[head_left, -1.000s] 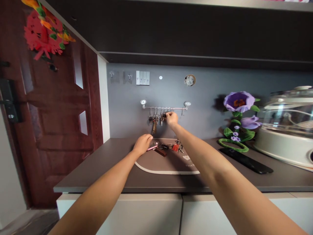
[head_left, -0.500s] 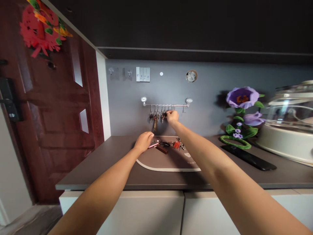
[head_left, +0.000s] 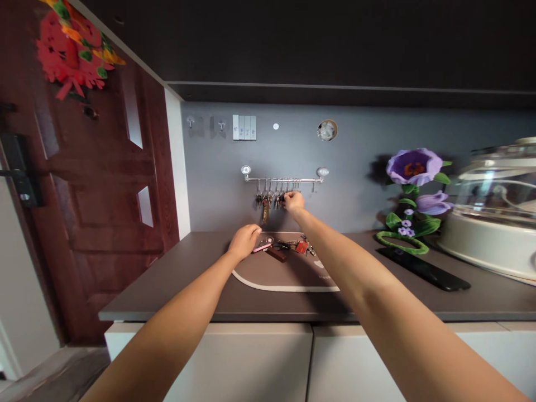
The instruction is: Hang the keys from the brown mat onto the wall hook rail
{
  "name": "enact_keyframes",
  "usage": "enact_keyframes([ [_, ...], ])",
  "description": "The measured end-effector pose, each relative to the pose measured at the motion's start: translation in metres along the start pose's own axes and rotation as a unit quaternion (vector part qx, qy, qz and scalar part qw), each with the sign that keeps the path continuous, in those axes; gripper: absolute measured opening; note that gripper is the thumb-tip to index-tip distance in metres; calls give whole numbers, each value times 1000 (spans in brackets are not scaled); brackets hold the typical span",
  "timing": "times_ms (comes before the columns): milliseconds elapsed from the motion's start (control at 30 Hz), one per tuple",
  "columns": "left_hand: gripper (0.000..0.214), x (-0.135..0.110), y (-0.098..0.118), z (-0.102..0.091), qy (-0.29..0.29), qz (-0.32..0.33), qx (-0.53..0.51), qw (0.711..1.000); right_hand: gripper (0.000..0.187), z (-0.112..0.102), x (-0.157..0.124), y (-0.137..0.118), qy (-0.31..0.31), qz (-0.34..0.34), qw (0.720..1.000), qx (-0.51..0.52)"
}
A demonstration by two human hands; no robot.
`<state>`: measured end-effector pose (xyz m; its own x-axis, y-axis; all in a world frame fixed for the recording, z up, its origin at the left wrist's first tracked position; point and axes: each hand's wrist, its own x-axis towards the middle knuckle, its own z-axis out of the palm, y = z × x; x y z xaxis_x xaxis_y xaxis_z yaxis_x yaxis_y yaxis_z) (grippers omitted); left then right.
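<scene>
My right hand [head_left: 295,200] is pinched at the hooks of a clear wall rail [head_left: 285,180], its fingertips closed on dark keys [head_left: 285,197]. Left of it, several bunches of keys [head_left: 258,199] hang from the rail, one with a brown and gold tag [head_left: 265,212]. My left hand [head_left: 245,241] hovers low over a brown mat [head_left: 268,279]; its fingers are drawn together, and whatever they may hold is hidden. Close by on the mat lie a pink strap [head_left: 262,248], a dark red key case [head_left: 276,255] and keys with a red tag [head_left: 301,247].
A black phone [head_left: 422,269] lies on the counter [head_left: 167,279] at right, beside a purple fabric flower [head_left: 414,166] and a white appliance with a clear lid [head_left: 489,237]. A dark cabinet [head_left: 318,50] overhangs the counter. A red-brown door [head_left: 104,223] stands at left.
The view has shifted very slightly. Both hands stay in nearly the same places, my right at the rail and my left over the mat.
</scene>
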<state>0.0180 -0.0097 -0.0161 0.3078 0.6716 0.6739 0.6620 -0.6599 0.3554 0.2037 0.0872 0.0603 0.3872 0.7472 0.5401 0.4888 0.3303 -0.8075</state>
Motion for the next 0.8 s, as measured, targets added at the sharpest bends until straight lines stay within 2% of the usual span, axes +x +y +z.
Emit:
enact_keyframes([
  [167,27,0,-2,-1,11,-20,-2,1000,15,3,-2,-3,-45,15,999,-2],
  [300,26,2,2,-1,9,-36,4,999,21,-3,-10,-9,-76,26,996,29],
  [533,22,16,14,-6,-43,-42,45,997,32,-23,-36,-17,-132,71,983,109],
  [633,21,24,20,-6,-59,-49,47,996,34,-28,-47,-16,-134,91,979,121],
  [700,20,29,22,-3,-54,-69,39,995,33,-30,-54,-12,-130,94,980,117],
  [800,20,34,24,6,-39,-133,9,990,29,-30,-65,-1,-129,80,984,93],
])
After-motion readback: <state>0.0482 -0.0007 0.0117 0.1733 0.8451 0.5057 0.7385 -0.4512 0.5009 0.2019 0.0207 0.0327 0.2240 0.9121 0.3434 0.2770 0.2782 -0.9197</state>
